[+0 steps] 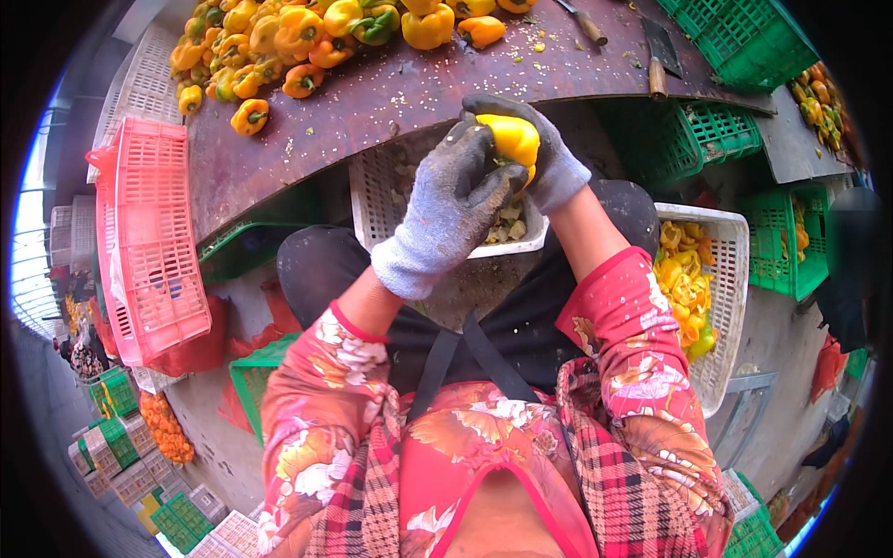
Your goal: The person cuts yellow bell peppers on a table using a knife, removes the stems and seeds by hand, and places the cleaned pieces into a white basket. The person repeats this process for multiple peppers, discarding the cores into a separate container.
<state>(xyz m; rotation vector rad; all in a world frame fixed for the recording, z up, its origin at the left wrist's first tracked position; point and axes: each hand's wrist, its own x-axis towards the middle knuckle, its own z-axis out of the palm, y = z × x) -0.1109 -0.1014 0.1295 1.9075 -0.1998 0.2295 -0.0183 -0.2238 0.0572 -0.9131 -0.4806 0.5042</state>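
A yellow bell pepper (513,139) is held between both hands above the table's near edge. My left hand (445,197), in a grey glove with a dark coated palm, has its fingers curled against the pepper's left and lower side. Round the pepper's far and right side wraps my right hand (551,160), in a matching glove. Parts of the pepper are covered by the fingers. Below the hands, a white crate (372,206) with pale scraps in it stands between my knees.
A pile of yellow and orange peppers (270,42) covers the far left of the brown table (391,93). A knife (592,28) and a broad-bladed cleaver (659,74) lie right. A white crate (733,279) of cut peppers stands right; a pink crate (153,242) stands left.
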